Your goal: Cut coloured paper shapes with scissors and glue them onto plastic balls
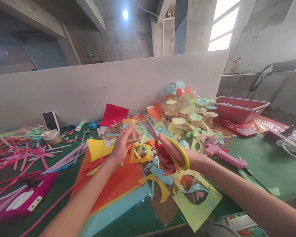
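Note:
My right hand [171,152] is closed through the yellow-and-red handles of a pair of scissors [162,144], blades pointing up and left. My left hand [122,144] is closed round a small clear plastic cup [132,131] with a yellow rim, held just left of the blade tips. Below both hands lie a yellow paper square with a round hole cut out [140,153], orange and blue paper sheets [118,187] and many coloured offcuts on the green table [261,164].
A heap of clear cups with coloured paper lids [185,108] sits behind the hands. A pink glue gun [222,153] lies to the right, a red tray [239,108] beyond it. Pink and green strips [17,144], a phone [50,121] and a pink power strip [27,199] lie left. A white partition [88,85] backs the table.

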`<action>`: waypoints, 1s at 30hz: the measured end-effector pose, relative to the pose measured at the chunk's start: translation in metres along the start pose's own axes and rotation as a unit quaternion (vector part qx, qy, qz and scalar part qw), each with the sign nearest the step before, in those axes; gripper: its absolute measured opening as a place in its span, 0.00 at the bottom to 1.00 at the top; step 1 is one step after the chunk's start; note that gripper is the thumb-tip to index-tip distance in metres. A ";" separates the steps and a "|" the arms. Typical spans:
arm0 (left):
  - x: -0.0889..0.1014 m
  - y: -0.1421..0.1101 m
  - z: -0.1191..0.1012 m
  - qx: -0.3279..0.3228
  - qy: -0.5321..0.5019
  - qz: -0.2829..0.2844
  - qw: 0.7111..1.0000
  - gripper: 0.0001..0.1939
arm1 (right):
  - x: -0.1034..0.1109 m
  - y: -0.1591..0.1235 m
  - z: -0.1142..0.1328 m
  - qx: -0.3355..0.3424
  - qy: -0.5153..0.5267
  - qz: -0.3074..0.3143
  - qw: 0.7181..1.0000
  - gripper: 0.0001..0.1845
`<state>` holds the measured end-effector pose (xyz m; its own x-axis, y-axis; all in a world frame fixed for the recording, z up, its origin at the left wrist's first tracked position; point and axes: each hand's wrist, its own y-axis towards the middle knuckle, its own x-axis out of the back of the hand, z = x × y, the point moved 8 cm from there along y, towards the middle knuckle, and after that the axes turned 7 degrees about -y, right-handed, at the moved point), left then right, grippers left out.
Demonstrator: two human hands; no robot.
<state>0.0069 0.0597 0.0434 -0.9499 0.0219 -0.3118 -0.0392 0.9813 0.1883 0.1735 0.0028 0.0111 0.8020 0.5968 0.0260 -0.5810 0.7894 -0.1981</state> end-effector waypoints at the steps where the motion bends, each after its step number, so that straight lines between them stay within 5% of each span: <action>1: 0.000 0.000 0.001 0.002 -0.004 -0.004 1.000 0.15 | 0.001 0.001 -0.001 0.004 0.000 -0.001 1.000 0.33; 7: 0.005 0.002 -0.001 -0.010 -0.002 -0.038 0.999 0.17 | 0.001 0.000 0.001 0.016 -0.024 -0.014 0.999 0.30; 18: 0.002 0.004 -0.012 -0.130 0.118 0.004 0.984 0.21 | -0.001 -0.010 0.012 0.005 -0.108 -0.039 0.993 0.31; 25: 0.000 0.000 -0.022 -0.218 0.245 -0.010 0.945 0.21 | -0.004 -0.015 0.019 0.007 -0.153 -0.044 0.987 0.34; 30: -0.002 -0.003 -0.025 -0.263 0.383 -0.028 0.885 0.13 | -0.007 -0.011 0.013 0.017 -0.178 -0.005 0.984 0.36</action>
<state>0.0009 0.0517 0.0665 -0.8651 -0.3582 0.3510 -0.0407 0.7477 0.6627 0.1720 -0.0082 0.0256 0.7121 0.5960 0.3711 -0.5820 0.7967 -0.1628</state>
